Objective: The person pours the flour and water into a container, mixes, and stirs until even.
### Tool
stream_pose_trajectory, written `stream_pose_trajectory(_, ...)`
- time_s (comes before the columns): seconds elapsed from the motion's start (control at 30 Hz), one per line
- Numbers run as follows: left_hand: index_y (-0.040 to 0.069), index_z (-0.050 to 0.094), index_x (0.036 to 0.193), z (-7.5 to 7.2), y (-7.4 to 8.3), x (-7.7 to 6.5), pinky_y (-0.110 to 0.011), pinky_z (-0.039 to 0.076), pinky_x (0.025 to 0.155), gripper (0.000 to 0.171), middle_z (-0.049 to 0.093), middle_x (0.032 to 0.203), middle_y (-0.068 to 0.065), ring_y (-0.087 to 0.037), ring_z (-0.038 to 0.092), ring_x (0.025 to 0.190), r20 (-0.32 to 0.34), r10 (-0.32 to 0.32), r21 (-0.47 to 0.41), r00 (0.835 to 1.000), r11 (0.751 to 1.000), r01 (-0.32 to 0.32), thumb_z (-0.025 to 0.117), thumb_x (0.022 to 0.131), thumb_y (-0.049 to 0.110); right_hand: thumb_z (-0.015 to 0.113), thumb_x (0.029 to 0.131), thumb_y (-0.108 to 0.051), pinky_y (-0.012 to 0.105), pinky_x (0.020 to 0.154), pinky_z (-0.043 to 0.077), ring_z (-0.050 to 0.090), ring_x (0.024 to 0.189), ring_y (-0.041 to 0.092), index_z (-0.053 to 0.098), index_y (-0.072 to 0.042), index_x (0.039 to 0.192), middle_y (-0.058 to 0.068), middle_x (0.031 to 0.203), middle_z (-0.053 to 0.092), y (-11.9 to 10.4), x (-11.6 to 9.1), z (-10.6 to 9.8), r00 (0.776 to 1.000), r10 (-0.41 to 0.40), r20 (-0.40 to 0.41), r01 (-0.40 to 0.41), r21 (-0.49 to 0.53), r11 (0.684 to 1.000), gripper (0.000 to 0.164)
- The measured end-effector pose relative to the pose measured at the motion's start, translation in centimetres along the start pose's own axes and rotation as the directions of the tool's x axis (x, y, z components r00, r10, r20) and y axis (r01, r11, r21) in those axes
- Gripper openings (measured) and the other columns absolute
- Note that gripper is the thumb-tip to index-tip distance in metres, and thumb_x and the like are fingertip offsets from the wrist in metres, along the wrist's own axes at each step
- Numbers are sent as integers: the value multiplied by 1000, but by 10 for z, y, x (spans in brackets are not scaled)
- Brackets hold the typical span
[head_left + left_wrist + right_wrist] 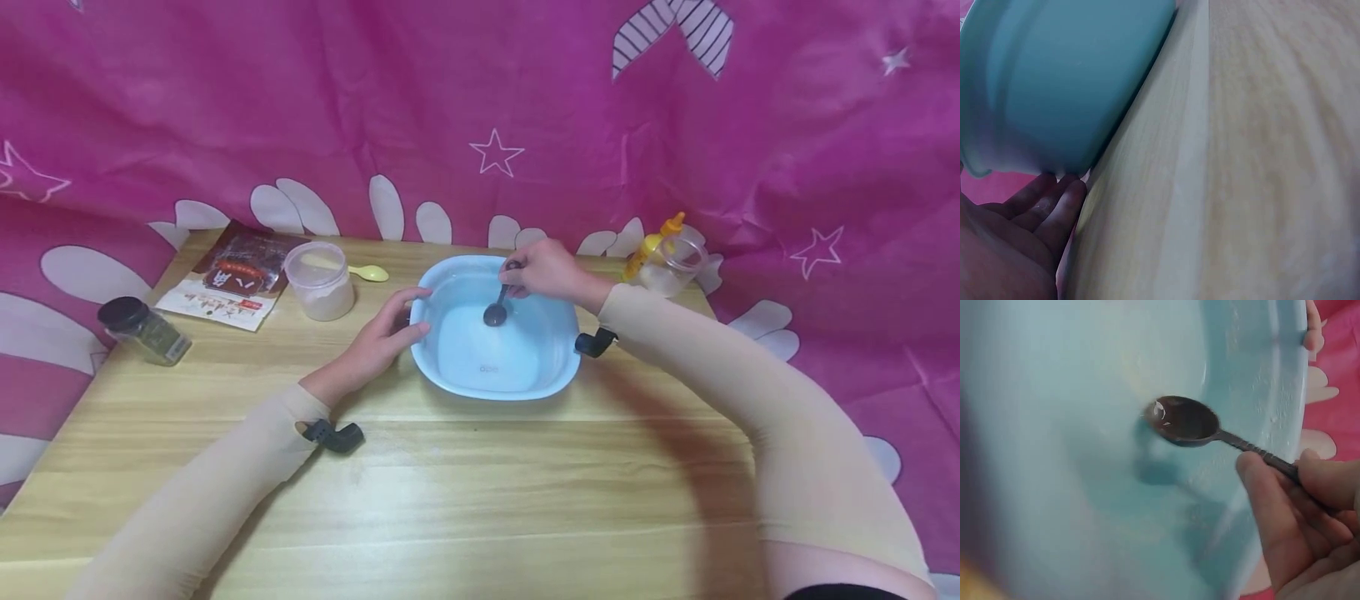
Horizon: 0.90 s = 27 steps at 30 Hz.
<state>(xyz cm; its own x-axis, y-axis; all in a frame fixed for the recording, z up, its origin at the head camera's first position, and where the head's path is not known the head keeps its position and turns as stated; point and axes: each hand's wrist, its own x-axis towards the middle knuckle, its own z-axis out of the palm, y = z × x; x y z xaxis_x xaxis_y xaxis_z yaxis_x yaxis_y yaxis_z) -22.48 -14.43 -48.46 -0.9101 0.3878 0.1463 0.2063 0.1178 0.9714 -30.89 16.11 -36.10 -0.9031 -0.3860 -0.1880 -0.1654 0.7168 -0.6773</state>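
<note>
A light blue basin [480, 367] rests on the wooden table, droplets dotting its inner wall. At its left side is my left hand [382, 333], thumb and forefinger at the rim and the other fingers [1063, 212] against the outside wall. My right hand [551, 271] reaches over the basin's far right edge and pinches the handle of a dark brown spoon [1188, 422]. The spoon's bowl points down into the basin, and a glossy highlight shows in it in the right wrist view.
Left of the basin are a tub of white powder [322, 296], a yellow spoon [370, 272], a brown-and-white food packet [232, 279] and a black-lidded jar [153, 335]. At the back right stand a yellow bottle [641, 254] and a clear cup [678, 262]. A pink patterned cloth [420, 100] hangs behind.
</note>
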Motion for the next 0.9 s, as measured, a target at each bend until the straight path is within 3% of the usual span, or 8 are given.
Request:
stream_pose_trajectory(0.2,18,42,166,0,-1,-2,-62,48,117,58,58,155,-30,-45,59,143,-5,1,-5,1000,1000,-1,64,113,19,79,105,-8,38,86,68,80,105,43,80,7,118,14,99,82,-8,-3,13,990,-28,136,13,111,994,20)
stream_pose_trajectory(0.37,18,43,166,-1,-2,-1,-62,49,117,57,59,154,-30,-44,60,141,-2,2,-2,1000,1000,-2,64,113,19,79,104,-8,39,85,68,83,95,34,79,9,117,15,98,82,-2,-9,9,967,-38,254,13,97,995,22)
stream_pose_trajectory(0.47,18,43,166,-1,-1,0,-61,50,117,57,59,154,-30,-44,60,141,3,1,3,1000,1000,-1,64,113,19,78,105,-10,37,82,68,83,92,30,79,8,116,14,96,82,2,-11,1,974,-4,226,-5,39,999,22)
stream_pose_trajectory(0.63,17,43,166,-1,1,1,-62,48,118,57,58,156,-30,-45,58,143,5,6,3,1000,1000,-6,64,113,18,76,106,-11,38,81,68,83,92,33,80,7,115,14,94,82,5,-5,-8,996,22,88,-21,-12,1000,21)
stream_pose_trajectory(0.77,18,43,166,-1,0,1,-63,48,118,57,58,155,-30,-45,58,144,5,4,-3,1000,1000,-4,64,113,19,76,107,-11,35,79,68,83,91,29,81,6,114,14,95,82,2,3,-5,1000,14,22,-15,11,1000,19)
stream_pose_trajectory(0.9,18,43,166,0,-2,0,-62,49,117,57,59,154,-30,-45,59,142,0,6,-3,1000,1000,-6,64,113,19,78,106,-12,33,80,68,83,96,32,82,4,116,14,97,82,-4,6,6,999,4,36,-7,67,998,19)
